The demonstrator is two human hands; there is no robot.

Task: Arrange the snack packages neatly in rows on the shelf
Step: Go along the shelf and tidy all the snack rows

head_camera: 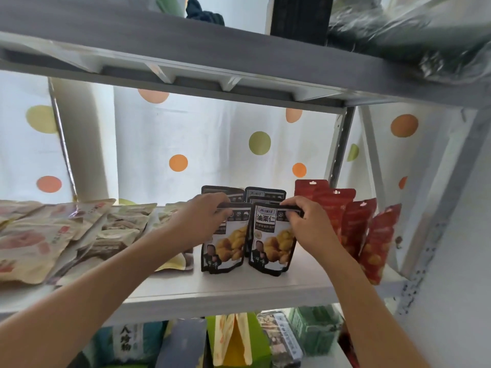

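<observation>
Two black-and-white chestnut pouches stand upright at the front of the white shelf (212, 290). My left hand (206, 217) grips the top of the left front pouch (227, 248). My right hand (305, 221) pinches the top edge of the right front pouch (272, 245). More black pouches (264, 195) stand in rows right behind them. Several red pouches (372, 240) stand in a row to the right, leaning slightly. Beige and cream pouches (53, 235) lie flat in overlapping piles on the left half of the shelf.
A grey shelf board (186, 49) hangs close above. A white metal upright (435, 208) bounds the right side. A dotted curtain (212, 144) hangs behind. The lower shelf holds boxes and bags (239, 341).
</observation>
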